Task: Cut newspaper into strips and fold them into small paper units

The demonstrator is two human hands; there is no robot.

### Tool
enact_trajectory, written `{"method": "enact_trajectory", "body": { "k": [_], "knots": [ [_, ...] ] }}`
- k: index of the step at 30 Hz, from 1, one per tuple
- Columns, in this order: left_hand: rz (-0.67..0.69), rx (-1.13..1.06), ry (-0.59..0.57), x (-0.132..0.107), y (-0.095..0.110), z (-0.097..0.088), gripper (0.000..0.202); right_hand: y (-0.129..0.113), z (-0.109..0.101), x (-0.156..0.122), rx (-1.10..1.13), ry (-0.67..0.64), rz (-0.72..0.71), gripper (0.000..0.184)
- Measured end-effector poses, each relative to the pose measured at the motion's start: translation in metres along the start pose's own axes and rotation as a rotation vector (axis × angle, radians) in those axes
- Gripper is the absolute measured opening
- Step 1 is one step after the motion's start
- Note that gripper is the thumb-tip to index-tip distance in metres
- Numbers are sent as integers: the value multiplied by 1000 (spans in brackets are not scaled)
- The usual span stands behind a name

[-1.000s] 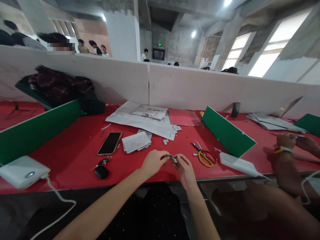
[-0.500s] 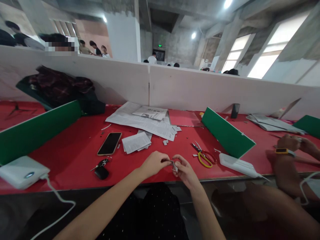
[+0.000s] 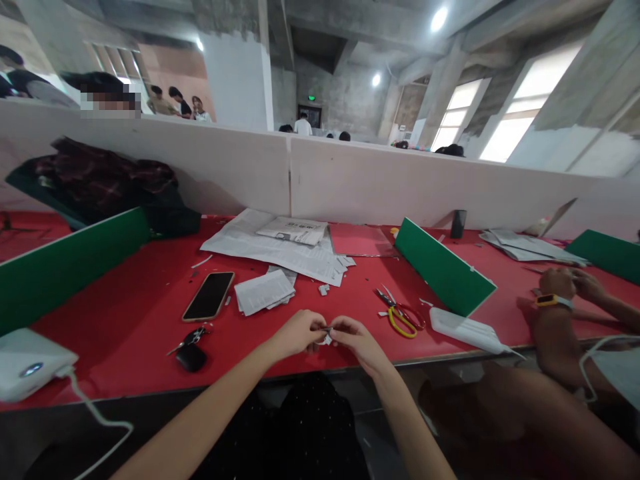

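Observation:
Close to the table's front edge, my left hand [image 3: 303, 331] and my right hand [image 3: 357, 340] meet with fingertips pinched together. Between them is a small greyish-white folded piece of paper [image 3: 327, 339], mostly covered by the fingers. Beyond my hands lie a few tiny paper bits [image 3: 324, 290] and a stack of cut newspaper pieces [image 3: 265, 292]. Scissors [image 3: 403, 317] with one yellow and one red handle loop lie to the right of my right hand, blades pointing away and parted.
On the red table [image 3: 135, 293] are a phone [image 3: 209, 296], keys with a black fob [image 3: 191, 357], newspaper sheets [image 3: 275, 247], a pink folder [image 3: 361, 240] and white devices [image 3: 463, 328]. Green dividers [image 3: 445, 270] stand at both sides. A co-worker's hands [image 3: 570, 283] are at far right.
My hands have drawn closer together, and my right hand has turned so its fingers now pinch the paper from the right. The view has shifted slightly right and up.

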State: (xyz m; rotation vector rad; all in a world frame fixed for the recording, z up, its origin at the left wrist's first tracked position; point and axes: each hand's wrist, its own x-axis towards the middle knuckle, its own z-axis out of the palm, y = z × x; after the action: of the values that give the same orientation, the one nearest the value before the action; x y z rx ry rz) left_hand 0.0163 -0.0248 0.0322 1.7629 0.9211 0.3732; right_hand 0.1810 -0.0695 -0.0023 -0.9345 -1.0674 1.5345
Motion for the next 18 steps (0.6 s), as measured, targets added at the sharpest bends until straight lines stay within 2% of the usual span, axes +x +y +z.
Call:
{"method": "enact_trajectory", "body": {
  "k": [4, 7, 13, 18],
  "knots": [
    [7, -229, -50, 4, -1, -3, 23, 0, -6, 9, 35, 50, -19, 16],
    [25, -295, -29, 3, 2, -4, 29, 1, -10, 12, -4, 134, -114, 16],
    [193, -126, 80, -2, 8, -2, 33, -3, -10, 7, -210, 235, -308, 13],
    [273, 186, 244, -5, 14, 0, 27, -13, -3, -4, -405, 294, -454, 8]
  ]
}}
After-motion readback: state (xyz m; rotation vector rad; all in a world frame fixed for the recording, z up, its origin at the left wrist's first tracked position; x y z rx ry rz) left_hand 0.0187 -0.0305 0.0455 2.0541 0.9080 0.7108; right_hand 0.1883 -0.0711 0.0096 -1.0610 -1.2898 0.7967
